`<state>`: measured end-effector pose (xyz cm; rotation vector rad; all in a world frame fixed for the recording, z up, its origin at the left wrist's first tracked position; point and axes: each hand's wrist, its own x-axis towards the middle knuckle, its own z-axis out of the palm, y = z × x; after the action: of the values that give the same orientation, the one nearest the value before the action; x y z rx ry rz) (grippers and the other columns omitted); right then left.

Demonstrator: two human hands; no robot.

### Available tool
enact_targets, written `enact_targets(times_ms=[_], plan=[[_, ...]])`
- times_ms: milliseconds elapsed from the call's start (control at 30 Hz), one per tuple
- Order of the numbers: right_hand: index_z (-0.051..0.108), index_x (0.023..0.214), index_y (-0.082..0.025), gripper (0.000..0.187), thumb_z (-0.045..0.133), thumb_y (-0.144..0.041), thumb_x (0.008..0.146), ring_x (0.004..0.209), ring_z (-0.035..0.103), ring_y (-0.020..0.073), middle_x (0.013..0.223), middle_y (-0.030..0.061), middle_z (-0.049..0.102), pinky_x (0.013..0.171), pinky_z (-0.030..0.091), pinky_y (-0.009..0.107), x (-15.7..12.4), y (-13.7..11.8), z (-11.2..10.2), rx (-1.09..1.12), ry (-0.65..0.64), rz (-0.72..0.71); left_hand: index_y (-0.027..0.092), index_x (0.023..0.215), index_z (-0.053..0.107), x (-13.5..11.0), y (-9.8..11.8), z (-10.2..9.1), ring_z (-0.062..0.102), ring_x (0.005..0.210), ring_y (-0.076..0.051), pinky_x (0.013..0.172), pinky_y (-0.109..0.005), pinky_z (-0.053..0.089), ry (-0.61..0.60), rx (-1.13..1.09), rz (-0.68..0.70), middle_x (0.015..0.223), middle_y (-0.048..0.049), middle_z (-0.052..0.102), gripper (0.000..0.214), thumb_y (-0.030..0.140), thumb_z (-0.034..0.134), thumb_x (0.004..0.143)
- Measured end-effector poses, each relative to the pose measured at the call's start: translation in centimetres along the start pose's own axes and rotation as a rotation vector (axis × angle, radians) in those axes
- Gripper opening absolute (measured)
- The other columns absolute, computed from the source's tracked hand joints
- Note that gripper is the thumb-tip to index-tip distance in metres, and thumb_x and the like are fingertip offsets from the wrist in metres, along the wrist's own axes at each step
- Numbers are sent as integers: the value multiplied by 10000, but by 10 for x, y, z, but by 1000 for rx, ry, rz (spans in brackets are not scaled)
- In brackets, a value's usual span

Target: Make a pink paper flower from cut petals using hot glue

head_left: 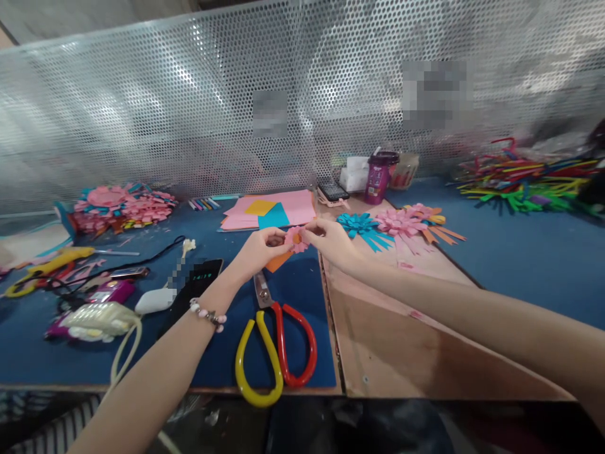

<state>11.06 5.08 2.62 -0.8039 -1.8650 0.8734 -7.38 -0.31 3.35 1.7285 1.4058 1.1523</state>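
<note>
A small pink paper flower (297, 240) with an orange centre is pinched between both hands above the blue table. My left hand (265, 250) grips its left edge, thumb and fingers closed. From the right, my right hand (329, 241) has its fingertips closed on the flower's other edge. An orange piece of paper (278, 261) shows just under the flower. Scissors (274, 340) with one yellow and one red handle lie below the hands, blades pointing away. Behind the hands lie pink paper sheets (301, 205), topped by a yellow piece (259, 207) and a blue piece (273, 216).
Finished blue (358, 224) and pink paper flowers (401, 222) lie to the right. A purple cup (378, 178) stands behind them. On the left are a pile of pink paper pieces (118, 208), a yellow glue gun (61, 260) and a phone (196, 290). A perforated metal panel (189, 107) closes the back.
</note>
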Motion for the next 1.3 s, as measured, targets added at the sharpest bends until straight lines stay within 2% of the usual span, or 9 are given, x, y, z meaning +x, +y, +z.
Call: enact_targets(times_ms=[133,267,367,500,700,833,1000,1167,1300], plan=[[651,859,-127,224,475,-263,881,706,631,156,782,59,700,662,473,268,14,11,-12,-192,55,64,157,928,679,2,-6,-2,657,837,-198,793,-325,485,74,28,-40,928,-66,727,300,349,746,708],[661,745,-126,50,618,-150,744,731,605,196,740,67,673,695,455,305,12,6,-22,-309,-37,71,160,901,677,6,-14,-5,657,861,-202,803,-322,484,205,-24,-80,931,-64,723,261,359,705,734],[673,812,-120,119,556,-128,794,929,560,246,913,125,666,843,424,372,-23,-24,-12,-529,-79,-200,155,902,665,9,-18,-4,662,883,-208,817,-315,489,276,-94,-80,930,-66,724,284,356,720,709],[705,815,-116,394,448,-393,925,817,546,264,794,132,647,718,448,379,-89,-67,19,-735,-481,-602,148,898,647,11,-18,-1,681,833,-206,776,-308,511,318,-121,-77,874,-64,724,300,381,716,724],[741,870,-85,352,521,-360,893,827,592,278,848,175,690,741,468,390,-99,-90,33,-872,-779,-436,156,994,554,7,-4,3,726,718,-224,605,-303,551,242,-301,-144,927,-100,736,341,376,690,772],[748,846,-116,600,538,-677,814,851,618,321,835,191,701,636,464,371,-85,-102,41,-885,-862,-262,145,999,563,5,1,2,718,667,-203,593,-291,553,245,-286,-102,906,-103,741,340,364,694,775],[750,867,-123,450,468,-474,872,773,652,309,851,206,706,630,464,401,-81,-105,55,-1028,-897,-238,142,966,587,5,-2,-3,714,662,-194,680,-327,568,230,-252,-135,883,-88,743,321,357,703,757],[723,891,-68,306,597,-320,770,884,654,336,895,220,694,635,488,362,-74,-93,27,-1090,-793,-175,150,942,600,2,-2,-2,719,683,-197,673,-312,560,142,-184,-199,914,-86,740,302,364,702,755],[685,871,-78,266,652,-231,656,583,638,237,741,150,686,453,384,283,-71,-81,-14,-993,-783,16,147,954,616,3,2,-6,718,699,-195,679,-312,557,147,-201,-173,924,-91,737,298,362,697,764]])
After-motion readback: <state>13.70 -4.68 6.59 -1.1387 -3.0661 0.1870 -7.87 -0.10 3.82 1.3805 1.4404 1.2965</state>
